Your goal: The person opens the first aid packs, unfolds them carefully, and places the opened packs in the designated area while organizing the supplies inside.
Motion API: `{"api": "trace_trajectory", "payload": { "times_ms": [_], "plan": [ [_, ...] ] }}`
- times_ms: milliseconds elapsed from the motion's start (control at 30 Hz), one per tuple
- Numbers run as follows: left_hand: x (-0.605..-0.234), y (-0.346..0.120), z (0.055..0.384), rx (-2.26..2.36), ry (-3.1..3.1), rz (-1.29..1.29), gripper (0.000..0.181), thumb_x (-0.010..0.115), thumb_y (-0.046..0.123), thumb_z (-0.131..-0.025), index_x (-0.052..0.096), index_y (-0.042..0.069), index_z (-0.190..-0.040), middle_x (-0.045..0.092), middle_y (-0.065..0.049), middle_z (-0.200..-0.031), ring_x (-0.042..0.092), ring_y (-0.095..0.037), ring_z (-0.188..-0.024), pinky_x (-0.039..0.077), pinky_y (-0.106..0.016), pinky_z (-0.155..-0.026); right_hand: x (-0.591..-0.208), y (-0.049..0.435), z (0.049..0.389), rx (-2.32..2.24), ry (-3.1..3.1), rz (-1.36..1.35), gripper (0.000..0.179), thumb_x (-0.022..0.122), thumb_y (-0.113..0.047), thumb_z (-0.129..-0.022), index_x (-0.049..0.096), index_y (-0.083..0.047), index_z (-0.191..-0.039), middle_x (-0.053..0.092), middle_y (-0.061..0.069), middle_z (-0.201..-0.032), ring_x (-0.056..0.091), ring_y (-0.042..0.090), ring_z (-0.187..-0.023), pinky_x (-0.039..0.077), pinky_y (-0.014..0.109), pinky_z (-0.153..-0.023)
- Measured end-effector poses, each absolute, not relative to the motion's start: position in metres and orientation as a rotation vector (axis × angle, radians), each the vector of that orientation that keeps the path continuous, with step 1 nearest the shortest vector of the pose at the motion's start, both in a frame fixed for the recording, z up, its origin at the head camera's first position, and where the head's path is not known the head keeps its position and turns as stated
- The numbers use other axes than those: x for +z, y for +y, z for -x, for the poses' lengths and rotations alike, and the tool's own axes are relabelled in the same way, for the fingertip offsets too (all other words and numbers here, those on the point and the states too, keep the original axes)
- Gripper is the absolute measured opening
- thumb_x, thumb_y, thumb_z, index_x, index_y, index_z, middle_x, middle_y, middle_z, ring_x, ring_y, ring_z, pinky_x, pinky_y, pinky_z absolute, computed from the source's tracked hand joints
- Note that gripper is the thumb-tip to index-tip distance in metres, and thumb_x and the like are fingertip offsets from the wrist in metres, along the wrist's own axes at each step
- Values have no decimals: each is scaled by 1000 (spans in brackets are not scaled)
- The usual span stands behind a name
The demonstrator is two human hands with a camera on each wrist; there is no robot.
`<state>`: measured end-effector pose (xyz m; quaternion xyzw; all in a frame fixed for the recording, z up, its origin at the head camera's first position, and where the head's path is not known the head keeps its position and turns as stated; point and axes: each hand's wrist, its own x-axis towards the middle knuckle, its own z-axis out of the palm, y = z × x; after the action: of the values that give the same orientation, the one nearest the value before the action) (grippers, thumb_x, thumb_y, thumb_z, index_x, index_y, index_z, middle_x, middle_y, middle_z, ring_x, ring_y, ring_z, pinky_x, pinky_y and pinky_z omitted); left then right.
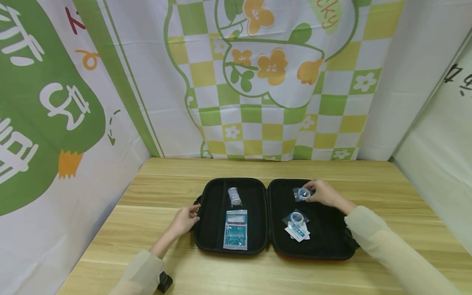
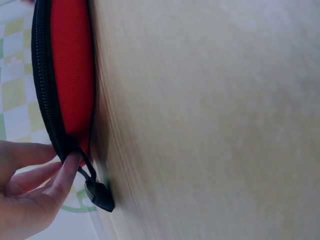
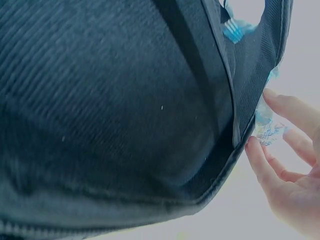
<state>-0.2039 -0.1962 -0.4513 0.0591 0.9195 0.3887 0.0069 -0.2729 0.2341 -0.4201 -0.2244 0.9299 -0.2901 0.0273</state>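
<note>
A black-lined zip case [image 1: 254, 237] with a red outer shell lies unfolded on the table. My left hand [image 1: 185, 220] holds its left rim, fingertips pinching the edge beside a black zipper pull [image 2: 100, 195]. Over the right half, my right hand [image 1: 321, 192] pinches a tape roll [image 1: 304, 193] in clear plastic wrap; in the right wrist view the crinkled wrap [image 3: 267, 127] shows between thumb and fingers. Below it, a second wrapped tape roll [image 1: 296, 218] sits on small white-and-blue packets [image 1: 299, 233]. The left half contains a small white cylindrical packet [image 1: 234, 196] and a teal-and-white pouch [image 1: 235, 237].
The case stands on a wooden table [image 1: 147, 229] with a patterned cloth [image 1: 250, 131] hanging behind its far edge. A small black object [image 1: 164, 282] is by the left sleeve. A black strap [image 3: 182, 40] crosses the case lining in the right wrist view.
</note>
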Motion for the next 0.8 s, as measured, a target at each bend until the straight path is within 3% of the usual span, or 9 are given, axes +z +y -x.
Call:
{"api": "trace_trajectory", "payload": {
  "times_ms": [800],
  "plan": [
    [-451, -196, 202, 1241, 2875, -193, 38, 58, -11, -76, 52, -13, -114, 58, -17, -94, 57, -21, -77, 49, -29, -63, -416, 270, 269, -738, 3045, 661, 30, 70, 5, -63, 59, 17, -88, 52, 26, -85, 53, 38, -80, 44, 49, -68]
  ]
}}
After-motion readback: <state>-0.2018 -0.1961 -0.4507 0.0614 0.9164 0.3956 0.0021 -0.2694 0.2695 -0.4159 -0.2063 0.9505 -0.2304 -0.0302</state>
